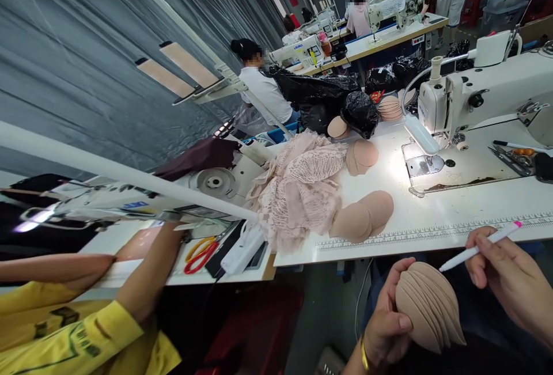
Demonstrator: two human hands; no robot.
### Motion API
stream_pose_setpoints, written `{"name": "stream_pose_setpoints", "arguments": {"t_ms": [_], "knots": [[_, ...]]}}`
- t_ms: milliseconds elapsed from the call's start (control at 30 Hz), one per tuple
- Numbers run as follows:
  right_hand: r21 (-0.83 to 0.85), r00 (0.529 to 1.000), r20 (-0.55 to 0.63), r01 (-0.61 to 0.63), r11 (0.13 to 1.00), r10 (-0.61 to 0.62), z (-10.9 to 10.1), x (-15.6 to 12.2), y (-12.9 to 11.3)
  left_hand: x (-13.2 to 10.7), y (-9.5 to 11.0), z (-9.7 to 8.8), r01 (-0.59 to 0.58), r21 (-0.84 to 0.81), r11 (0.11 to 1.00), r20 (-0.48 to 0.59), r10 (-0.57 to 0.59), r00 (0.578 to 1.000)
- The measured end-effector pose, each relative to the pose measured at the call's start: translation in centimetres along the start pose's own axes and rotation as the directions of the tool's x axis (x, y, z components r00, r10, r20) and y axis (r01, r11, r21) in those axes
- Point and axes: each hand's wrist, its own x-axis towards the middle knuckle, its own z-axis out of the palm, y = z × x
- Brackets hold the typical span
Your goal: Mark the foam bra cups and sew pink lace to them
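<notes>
In my left hand is a fanned stack of beige bra cups, gripped between the thumb and fingers below the table's front edge. My right hand holds a white marker pen with a pink end. Its tip points at the upper edge of the stack; whether it touches a cup I cannot tell. On the white table lie more bra cups, overlapping beside the printed ruler strip. Another small pile of cups rests behind them, against a heap of pale pink lace fabric.
A sewing machine with a lit lamp stands on the right of the table. Scissors lie near it. Black plastic bags are at the back. At left, a co-worker in a yellow sleeve sits near red-and-yellow-handled scissors.
</notes>
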Motion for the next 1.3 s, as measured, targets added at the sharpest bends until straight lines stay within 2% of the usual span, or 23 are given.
{"name": "stream_pose_setpoints", "arguments": {"t_ms": [200, 367, 567, 733, 833, 1000, 1300], "knots": [[0.087, 0.998, 0.007, -0.061, 0.994, 0.061, 0.6, -0.1, -0.7, 0.5, -0.5, -0.8, -0.003, -0.024, 1.000, -0.006, 0.003, 1.000], [0.145, 1.000, 0.009, -0.019, 0.989, 0.018, 0.3, 0.0, -1.4, 0.7, -0.4, -0.8, -0.004, 0.004, 1.000, 0.004, 0.004, 1.000], [0.045, 0.999, 0.027, 0.019, 0.999, -0.021, -0.6, 0.1, -0.5, 0.7, -0.2, -0.9, -0.001, 0.023, 1.000, 0.003, 0.001, 1.000], [0.105, 0.994, 0.110, -0.007, 0.994, -0.005, -0.4, 0.1, -0.7, 0.7, -0.3, -1.3, -0.005, 0.011, 1.000, -0.010, 0.005, 1.000], [0.099, 0.996, 0.088, 0.019, 0.995, -0.027, -0.6, -0.1, -0.6, 0.6, -0.3, -1.3, -0.007, 0.009, 1.000, -0.009, 0.007, 1.000], [-0.030, 0.995, 0.068, 0.076, 0.997, -0.074, -1.0, -0.8, 0.1, 0.5, -0.3, -1.4, -0.007, 0.024, 1.000, -0.039, 0.008, 0.999], [-0.063, 0.985, 0.137, 0.118, 0.991, -0.109, 0.1, -1.6, 0.0, 0.5, -0.4, -1.8, -0.009, 0.000, 1.000, -0.011, 0.009, 1.000]]}}
